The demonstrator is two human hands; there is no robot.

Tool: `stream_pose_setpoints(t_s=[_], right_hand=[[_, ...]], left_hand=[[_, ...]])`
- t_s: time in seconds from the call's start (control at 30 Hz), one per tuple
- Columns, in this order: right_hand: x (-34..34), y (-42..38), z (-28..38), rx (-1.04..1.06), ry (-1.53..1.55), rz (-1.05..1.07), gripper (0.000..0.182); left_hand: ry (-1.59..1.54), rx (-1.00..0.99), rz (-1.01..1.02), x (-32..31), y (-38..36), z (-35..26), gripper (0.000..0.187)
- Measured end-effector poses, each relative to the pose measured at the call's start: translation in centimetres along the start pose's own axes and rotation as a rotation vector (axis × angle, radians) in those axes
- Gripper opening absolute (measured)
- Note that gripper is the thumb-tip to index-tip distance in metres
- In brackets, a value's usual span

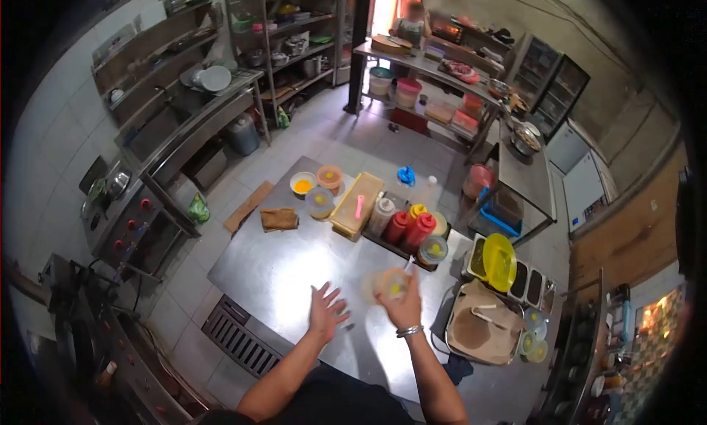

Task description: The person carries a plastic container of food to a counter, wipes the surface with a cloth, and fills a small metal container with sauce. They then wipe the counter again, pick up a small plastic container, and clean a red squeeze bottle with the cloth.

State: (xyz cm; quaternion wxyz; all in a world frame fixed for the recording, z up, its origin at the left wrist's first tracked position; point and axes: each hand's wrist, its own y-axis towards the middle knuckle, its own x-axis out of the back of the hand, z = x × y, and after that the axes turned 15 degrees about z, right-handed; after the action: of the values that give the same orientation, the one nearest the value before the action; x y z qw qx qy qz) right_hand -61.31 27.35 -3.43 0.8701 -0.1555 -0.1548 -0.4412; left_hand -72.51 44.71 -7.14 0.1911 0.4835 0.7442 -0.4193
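Observation:
My right hand [403, 311], with a bracelet at the wrist, is closed around a small round plastic tub [395, 282] with an orange tint and a yellow patch on it. Motion blurs the tub's left side. A thin pale stick shape rises just above these fingers; what it is I cannot make out. My left hand [324, 312] hovers over the steel table [287, 274] with fingers spread and nothing in them. Beyond the right hand, a dark tray [377, 242] holds red squeeze bottles [420, 231], a clear bottle [382, 216] and a lidded tub [432, 250].
A yellow-lidded box [351, 215] with a pink utensil, a bowl of orange-yellow contents [302, 183] and a folded brown cloth [280, 219] sit farther back. At right are a paper-lined tray [479, 325] and a yellow-green bowl [500, 261]. Another person [412, 29] stands behind the far table.

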Motion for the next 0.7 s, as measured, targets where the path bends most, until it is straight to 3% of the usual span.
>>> stream_pose_setpoints(t_s=[0.03,0.07,0.2,0.27,0.33,0.4,0.47,0.6,0.7], right_hand=[[-0.5,-2.0,0.4,0.105,-0.012,0.041,0.115],[-1.0,-3.5,0.8,0.059,-0.150,0.132,0.112],[2.9,-5.9,3.1,0.031,0.061,0.042,0.100],[2.9,-7.4,2.8,0.107,-0.250,-0.010,0.100],[1.8,-9.8,3.8,0.120,-0.270,-0.075,0.098],[1.2,-12.8,6.6,0.355,-0.672,-0.295,0.090],[2.0,-14.8,9.9,0.362,-0.618,-0.303,0.085],[3.2,-18.5,11.4,0.325,-0.650,-0.250,0.088],[4.1,-19.1,13.7,0.512,-0.612,-0.297,0.089]], left_hand=[[-0.047,0.008,0.171,-2.0,0.7,1.1,0.082],[-0.081,0.030,0.357,-3.6,0.8,2.1,0.081],[-0.141,0.045,0.442,-8.6,-1.3,3.2,0.077],[-0.129,0.026,0.451,-9.0,-2.4,4.7,0.076],[-0.019,-0.113,0.509,-9.1,-3.3,6.4,0.075],[-0.216,-0.103,0.630,-10.4,-6.3,6.1,0.068],[-0.278,-0.123,0.780,-11.3,-9.0,5.5,0.068],[-0.210,0.051,0.596,-11.6,-7.7,7.6,0.071],[-0.095,-0.352,0.896,-13.4,-11.6,5.6,0.070]])
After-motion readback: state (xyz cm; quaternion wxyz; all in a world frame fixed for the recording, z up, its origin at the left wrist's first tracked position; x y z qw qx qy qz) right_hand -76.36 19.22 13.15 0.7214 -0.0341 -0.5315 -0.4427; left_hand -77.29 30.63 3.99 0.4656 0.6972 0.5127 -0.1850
